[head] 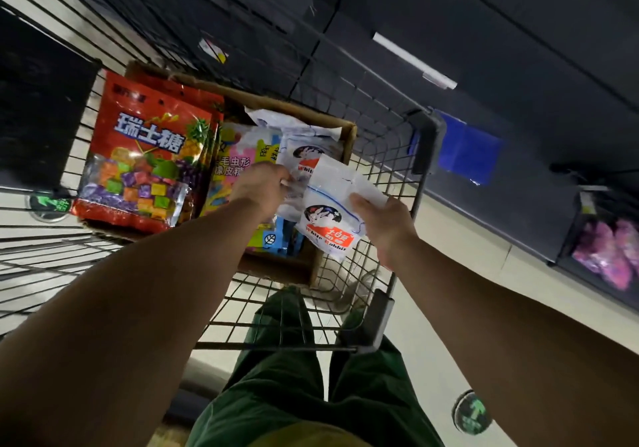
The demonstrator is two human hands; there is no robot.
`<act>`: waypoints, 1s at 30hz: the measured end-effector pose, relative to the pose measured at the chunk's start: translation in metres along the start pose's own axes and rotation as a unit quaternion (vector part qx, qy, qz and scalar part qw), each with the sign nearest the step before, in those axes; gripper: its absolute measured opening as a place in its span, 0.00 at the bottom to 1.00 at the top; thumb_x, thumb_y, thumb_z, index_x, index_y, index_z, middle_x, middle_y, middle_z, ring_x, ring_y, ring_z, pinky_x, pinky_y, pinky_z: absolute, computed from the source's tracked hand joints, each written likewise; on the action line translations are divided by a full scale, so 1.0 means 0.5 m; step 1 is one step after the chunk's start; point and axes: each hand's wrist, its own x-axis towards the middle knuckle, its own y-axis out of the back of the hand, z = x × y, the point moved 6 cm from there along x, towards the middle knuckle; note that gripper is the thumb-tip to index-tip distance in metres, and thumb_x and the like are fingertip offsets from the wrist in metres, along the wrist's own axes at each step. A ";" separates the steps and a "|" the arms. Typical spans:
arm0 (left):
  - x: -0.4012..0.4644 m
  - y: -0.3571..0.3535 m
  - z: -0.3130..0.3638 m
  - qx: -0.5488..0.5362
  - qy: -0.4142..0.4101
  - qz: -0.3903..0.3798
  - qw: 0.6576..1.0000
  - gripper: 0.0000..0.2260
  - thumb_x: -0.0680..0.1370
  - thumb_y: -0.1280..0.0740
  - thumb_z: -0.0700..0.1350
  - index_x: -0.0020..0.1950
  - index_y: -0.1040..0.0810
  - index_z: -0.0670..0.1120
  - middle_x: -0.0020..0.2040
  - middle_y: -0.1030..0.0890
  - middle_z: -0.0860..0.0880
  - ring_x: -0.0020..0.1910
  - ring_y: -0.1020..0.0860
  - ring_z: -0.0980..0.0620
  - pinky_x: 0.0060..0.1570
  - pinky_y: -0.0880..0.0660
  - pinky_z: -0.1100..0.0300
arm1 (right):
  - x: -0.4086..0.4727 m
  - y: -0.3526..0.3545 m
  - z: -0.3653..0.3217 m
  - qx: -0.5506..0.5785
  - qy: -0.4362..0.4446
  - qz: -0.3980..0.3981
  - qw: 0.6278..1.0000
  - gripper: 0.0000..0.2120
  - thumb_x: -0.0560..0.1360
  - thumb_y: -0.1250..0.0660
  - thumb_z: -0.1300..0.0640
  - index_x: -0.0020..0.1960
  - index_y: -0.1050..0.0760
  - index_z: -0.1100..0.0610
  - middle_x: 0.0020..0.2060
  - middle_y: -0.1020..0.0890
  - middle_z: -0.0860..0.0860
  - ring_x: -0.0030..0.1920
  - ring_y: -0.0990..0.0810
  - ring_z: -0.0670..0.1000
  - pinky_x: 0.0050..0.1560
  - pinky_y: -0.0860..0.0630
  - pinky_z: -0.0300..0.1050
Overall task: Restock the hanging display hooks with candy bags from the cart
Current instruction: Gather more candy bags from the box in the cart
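Observation:
A wire cart [397, 156] holds a cardboard box [347, 135] of candy bags. My right hand [383, 222] grips a white White Rabbit candy bag [328, 218] lifted over the box's right side. My left hand [261, 184] pinches another white White Rabbit bag [301, 159] still standing in the box. A stack of red bags of coloured cube candy [145, 153] fills the box's left side. Pink and yellow gummy bags [235, 159] stand in the middle, partly hidden by my left hand.
A dark shelf unit [501, 49] runs along the right, with a blue tag [463, 149] and pink goods [605, 256] low down. Green floor stickers [472, 412] mark the pale floor. My green trousers [311, 377] are behind the cart's near edge.

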 end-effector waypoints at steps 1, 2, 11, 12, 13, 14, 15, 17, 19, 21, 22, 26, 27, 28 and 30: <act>-0.002 0.010 0.004 0.002 -0.010 0.004 1.000 0.11 0.81 0.35 0.47 0.62 0.19 0.49 0.60 0.20 0.44 0.57 0.22 0.43 0.47 0.30 0.58 | -0.004 -0.001 0.001 0.001 0.000 -0.004 1.000 0.16 0.75 0.29 0.47 0.55 0.31 0.54 0.38 0.24 0.49 0.37 0.23 0.47 0.32 0.27 0.40; -0.006 0.024 0.005 -0.008 -0.017 0.003 1.000 0.11 0.80 0.34 0.47 0.61 0.18 0.49 0.60 0.21 0.44 0.58 0.23 0.43 0.50 0.29 0.56 | -0.009 -0.003 0.001 0.001 0.001 -0.008 1.000 0.16 0.75 0.29 0.47 0.57 0.30 0.54 0.39 0.24 0.49 0.37 0.23 0.47 0.32 0.28 0.40; -0.048 0.163 0.010 -0.264 0.026 -0.019 0.964 0.12 0.80 0.33 0.51 0.55 0.22 0.43 0.51 0.21 0.42 0.53 0.22 0.45 0.47 0.30 0.58 | -0.066 0.003 -0.035 -0.019 0.051 -0.033 0.998 0.20 0.74 0.29 0.47 0.61 0.25 0.56 0.49 0.18 0.55 0.49 0.17 0.58 0.51 0.19 0.50; -0.051 0.181 0.007 -0.281 0.034 -0.008 0.959 0.11 0.81 0.35 0.52 0.52 0.23 0.45 0.49 0.21 0.42 0.50 0.22 0.44 0.46 0.29 0.57 | -0.073 0.007 -0.044 -0.016 0.062 -0.036 0.997 0.21 0.74 0.28 0.46 0.62 0.25 0.57 0.52 0.17 0.56 0.49 0.17 0.57 0.54 0.19 0.53; -0.060 0.204 0.012 -0.303 0.037 -0.002 0.952 0.11 0.82 0.36 0.53 0.51 0.24 0.45 0.47 0.22 0.44 0.49 0.22 0.44 0.47 0.29 0.55 | -0.080 0.013 -0.054 -0.014 0.071 -0.038 0.997 0.22 0.74 0.29 0.46 0.62 0.25 0.57 0.53 0.17 0.56 0.49 0.17 0.56 0.52 0.18 0.53; -0.066 0.220 0.016 -0.327 0.038 0.004 0.944 0.12 0.83 0.37 0.53 0.52 0.23 0.45 0.47 0.22 0.45 0.49 0.23 0.45 0.49 0.28 0.55 | -0.089 0.020 -0.065 -0.010 0.079 -0.041 0.996 0.22 0.74 0.29 0.46 0.63 0.26 0.57 0.53 0.18 0.56 0.49 0.17 0.55 0.49 0.18 0.51; -0.076 0.240 0.021 -0.344 0.037 0.009 0.938 0.13 0.83 0.39 0.52 0.56 0.23 0.44 0.48 0.22 0.46 0.49 0.23 0.46 0.49 0.28 0.58 | -0.096 0.028 -0.075 -0.005 0.084 -0.045 0.995 0.22 0.75 0.30 0.46 0.63 0.26 0.58 0.53 0.18 0.56 0.48 0.17 0.54 0.45 0.19 0.48; -0.089 0.257 0.030 -0.384 0.045 0.001 0.922 0.12 0.84 0.40 0.50 0.61 0.25 0.44 0.51 0.22 0.47 0.50 0.23 0.49 0.46 0.27 0.65 | -0.110 0.043 -0.094 0.016 0.093 -0.062 0.994 0.20 0.76 0.30 0.47 0.61 0.26 0.58 0.50 0.16 0.57 0.45 0.16 0.55 0.43 0.19 0.49; -0.106 0.273 0.058 -0.448 0.036 -0.001 0.894 0.15 0.83 0.38 0.44 0.70 0.29 0.45 0.61 0.25 0.49 0.59 0.27 0.51 0.51 0.28 0.73 | -0.126 0.060 -0.108 0.035 0.102 -0.073 0.991 0.17 0.75 0.29 0.48 0.57 0.25 0.58 0.46 0.14 0.56 0.44 0.14 0.56 0.46 0.17 0.51; -0.124 0.281 0.101 -0.474 0.014 -0.020 0.880 0.18 0.82 0.36 0.46 0.70 0.29 0.42 0.61 0.25 0.50 0.60 0.28 0.50 0.50 0.28 0.72 | -0.145 0.080 -0.116 0.043 0.115 -0.080 0.989 0.16 0.75 0.29 0.48 0.57 0.24 0.57 0.46 0.14 0.56 0.42 0.14 0.56 0.41 0.16 0.46; -0.135 0.283 0.117 -0.498 0.023 -0.010 0.867 0.17 0.81 0.35 0.47 0.68 0.27 0.41 0.57 0.23 0.47 0.57 0.26 0.47 0.49 0.26 0.64 | -0.153 0.091 -0.115 0.058 0.119 -0.084 0.988 0.16 0.76 0.30 0.49 0.57 0.24 0.58 0.47 0.14 0.57 0.43 0.14 0.58 0.40 0.16 0.46; -0.176 0.277 0.217 -0.532 0.015 -0.024 0.846 0.05 0.82 0.37 0.45 0.55 0.24 0.46 0.50 0.21 0.40 0.48 0.22 0.43 0.48 0.27 0.51 | -0.184 0.163 -0.102 0.154 0.133 -0.095 0.974 0.15 0.76 0.29 0.51 0.58 0.23 0.59 0.44 0.15 0.59 0.40 0.18 0.62 0.35 0.22 0.50; -0.193 0.277 0.257 -0.534 0.003 -0.035 0.845 0.05 0.83 0.38 0.45 0.53 0.25 0.46 0.50 0.21 0.39 0.49 0.22 0.43 0.49 0.28 0.50 | -0.194 0.190 -0.097 0.169 0.139 -0.092 0.972 0.15 0.76 0.29 0.52 0.57 0.23 0.59 0.44 0.15 0.59 0.40 0.19 0.61 0.35 0.22 0.50; -0.204 0.272 0.297 -0.535 -0.009 -0.043 0.844 0.05 0.83 0.39 0.45 0.53 0.25 0.45 0.49 0.21 0.39 0.48 0.22 0.44 0.50 0.28 0.50 | -0.204 0.224 -0.088 0.188 0.143 -0.088 0.968 0.13 0.77 0.29 0.53 0.57 0.23 0.60 0.46 0.14 0.59 0.40 0.17 0.61 0.37 0.19 0.51; -0.239 0.259 0.386 -0.546 -0.038 -0.054 0.835 0.10 0.81 0.36 0.47 0.55 0.24 0.40 0.47 0.19 0.40 0.48 0.20 0.42 0.53 0.26 0.50 | -0.223 0.297 -0.060 0.228 0.154 -0.079 0.958 0.12 0.77 0.30 0.56 0.57 0.23 0.61 0.48 0.14 0.60 0.44 0.15 0.63 0.44 0.17 0.58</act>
